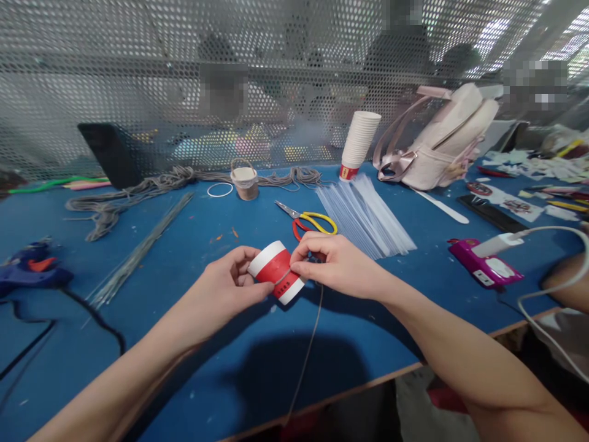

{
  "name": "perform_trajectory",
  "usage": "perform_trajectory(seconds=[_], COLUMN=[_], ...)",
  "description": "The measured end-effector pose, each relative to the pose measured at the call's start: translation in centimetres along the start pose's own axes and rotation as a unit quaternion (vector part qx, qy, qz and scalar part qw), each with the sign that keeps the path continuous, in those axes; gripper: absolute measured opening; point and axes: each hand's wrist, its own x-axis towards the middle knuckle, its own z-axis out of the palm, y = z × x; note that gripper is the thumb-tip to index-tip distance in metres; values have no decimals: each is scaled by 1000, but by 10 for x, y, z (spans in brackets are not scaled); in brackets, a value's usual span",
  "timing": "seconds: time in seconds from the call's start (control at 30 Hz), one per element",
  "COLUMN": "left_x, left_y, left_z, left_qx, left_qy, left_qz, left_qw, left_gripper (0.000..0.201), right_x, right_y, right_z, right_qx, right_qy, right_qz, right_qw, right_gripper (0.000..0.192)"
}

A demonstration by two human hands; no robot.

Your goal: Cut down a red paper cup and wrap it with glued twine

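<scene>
Cup [272,263] in L hand [232,277], cord [283,277] (w/ R hand [338,264])

Blue tabletop [207,224], pale-edged, specked with bits of debris; items mostly along the back and right.
Left: blue tool, possibly a glue gun [27,276], with black cord; bundle of thin rods [147,248] lying diagonally; grey yarn [177,177] heaped behind; dark slab [110,153] standing near it. Middle: small handled basket [247,184], upright, white ring [219,196] just beside; scissors [301,216] with red and yellow handles; sheaf of translucent strips [368,218]. Behind the strips: stacked paper cups [360,144], leaning slightly. Right: cream backpack [442,141]; magenta power block [483,264], white adapter [497,245] attached.
</scene>
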Motion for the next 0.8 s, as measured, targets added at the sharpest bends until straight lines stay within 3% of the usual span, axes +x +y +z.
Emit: perform_trajectory(seconds=[0.2,0.47,0.8], left_x=[-3,-1,2], left_y=[4,5,4], left_z=[0,-2,-6], left_qx=[-20,-57,-33], left_qy=[-12,34,52], left_qz=[-5,-6,8], left_qw=[1000,998,998], left_gripper=[22,16,11], right_x=[1,3,9], right_y=[2,8,10], right_z=[1,1,4], right_qx=[11,161,268], right_qy=[2,-20,33], right_qz=[14,80,139], right_qw=[1000,983,953], right_gripper=[13,8,6])
